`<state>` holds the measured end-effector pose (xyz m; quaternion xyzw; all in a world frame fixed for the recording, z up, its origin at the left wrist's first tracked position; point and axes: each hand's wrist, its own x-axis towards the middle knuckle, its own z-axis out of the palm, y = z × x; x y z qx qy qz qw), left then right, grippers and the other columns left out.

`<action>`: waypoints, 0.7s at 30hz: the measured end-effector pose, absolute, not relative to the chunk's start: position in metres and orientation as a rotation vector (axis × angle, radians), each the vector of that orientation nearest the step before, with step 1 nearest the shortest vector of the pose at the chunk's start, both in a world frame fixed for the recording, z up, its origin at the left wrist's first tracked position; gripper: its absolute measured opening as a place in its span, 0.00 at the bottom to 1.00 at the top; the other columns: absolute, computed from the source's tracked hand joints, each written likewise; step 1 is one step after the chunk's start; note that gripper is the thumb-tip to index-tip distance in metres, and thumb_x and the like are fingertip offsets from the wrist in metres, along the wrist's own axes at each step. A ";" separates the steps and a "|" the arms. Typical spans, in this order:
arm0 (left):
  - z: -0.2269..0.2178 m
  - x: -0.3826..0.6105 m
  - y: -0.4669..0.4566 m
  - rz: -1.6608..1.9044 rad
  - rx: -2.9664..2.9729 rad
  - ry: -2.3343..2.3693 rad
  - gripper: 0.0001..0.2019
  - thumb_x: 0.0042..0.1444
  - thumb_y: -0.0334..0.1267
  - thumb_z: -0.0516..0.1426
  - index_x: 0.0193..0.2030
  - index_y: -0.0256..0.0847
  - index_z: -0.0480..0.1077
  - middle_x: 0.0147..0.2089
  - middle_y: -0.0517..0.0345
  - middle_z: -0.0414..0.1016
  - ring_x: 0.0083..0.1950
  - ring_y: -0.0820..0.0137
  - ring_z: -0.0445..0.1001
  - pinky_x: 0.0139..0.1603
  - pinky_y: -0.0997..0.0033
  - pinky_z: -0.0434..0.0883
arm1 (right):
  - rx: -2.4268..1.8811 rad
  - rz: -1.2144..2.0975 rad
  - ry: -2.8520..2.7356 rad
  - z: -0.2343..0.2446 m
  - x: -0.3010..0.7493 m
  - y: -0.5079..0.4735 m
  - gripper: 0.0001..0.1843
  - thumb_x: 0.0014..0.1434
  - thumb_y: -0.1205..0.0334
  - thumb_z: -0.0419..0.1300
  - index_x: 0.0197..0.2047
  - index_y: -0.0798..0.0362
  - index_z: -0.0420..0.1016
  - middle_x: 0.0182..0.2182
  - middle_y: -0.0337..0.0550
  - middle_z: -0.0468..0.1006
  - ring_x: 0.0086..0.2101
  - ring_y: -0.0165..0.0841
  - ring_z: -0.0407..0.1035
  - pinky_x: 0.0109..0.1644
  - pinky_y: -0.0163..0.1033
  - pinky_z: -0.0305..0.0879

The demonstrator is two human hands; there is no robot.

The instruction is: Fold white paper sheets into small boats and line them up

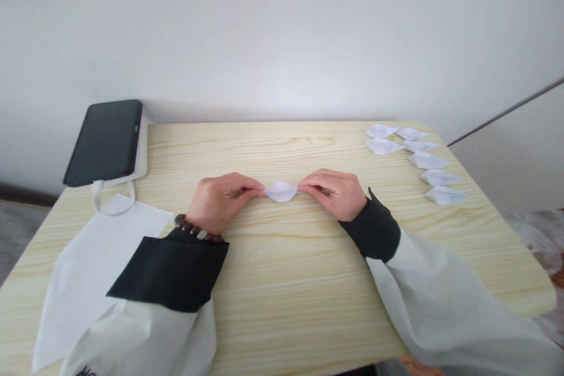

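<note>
A small folded white paper piece (281, 191), pointed at both ends and wider in the middle, is held over the centre of the table. My left hand (224, 200) pinches its left tip between thumb and forefinger. At the opposite tip, my right hand (335, 191) grips it with the same kind of pinch. Several similar folded paper pieces (429, 160) lie at the table's back right, most of them in a column, with two more pieces (382, 146) to the left of its far end.
On the left of the wooden table (282, 305) lie flat white paper sheets (88, 270), partly under my left sleeve. Behind them a black phone-like device (106, 141) leans on a white box, with a white cable loop (115, 212) in front. A white wall (282, 35) borders the back edge.
</note>
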<state>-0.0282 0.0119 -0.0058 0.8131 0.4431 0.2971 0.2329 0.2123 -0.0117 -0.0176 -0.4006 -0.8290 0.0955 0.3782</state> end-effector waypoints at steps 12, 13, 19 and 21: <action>-0.012 -0.023 0.016 0.766 2.296 1.248 0.23 0.52 0.46 0.59 0.53 0.41 0.67 0.44 0.55 0.78 0.39 0.67 0.74 0.41 0.66 0.73 | -1.230 0.276 -1.931 -0.021 0.229 -0.008 0.08 0.57 0.60 0.59 0.32 0.53 0.78 0.28 0.41 0.80 0.25 0.27 0.70 0.28 0.32 0.65; -0.013 -0.022 0.016 0.759 2.362 1.250 0.21 0.53 0.45 0.58 0.52 0.41 0.68 0.45 0.53 0.77 0.42 0.65 0.74 0.43 0.63 0.73 | -1.255 0.273 -1.921 -0.022 0.234 -0.009 0.08 0.57 0.60 0.59 0.32 0.53 0.78 0.28 0.41 0.81 0.25 0.28 0.70 0.29 0.33 0.66; -0.019 -0.005 -0.004 0.677 2.613 1.308 0.15 0.58 0.42 0.54 0.50 0.43 0.71 0.58 0.48 0.69 0.58 0.54 0.65 0.56 0.46 0.64 | -1.439 0.140 -1.879 -0.020 0.282 -0.017 0.10 0.56 0.56 0.60 0.33 0.51 0.80 0.30 0.42 0.81 0.26 0.30 0.70 0.32 0.37 0.68; -0.021 0.001 -0.012 0.643 2.634 1.331 0.18 0.58 0.45 0.54 0.53 0.42 0.69 0.61 0.47 0.66 0.61 0.53 0.62 0.58 0.45 0.63 | -1.473 0.101 -1.923 -0.014 0.305 -0.018 0.10 0.56 0.55 0.60 0.33 0.50 0.81 0.32 0.43 0.81 0.29 0.33 0.72 0.31 0.38 0.68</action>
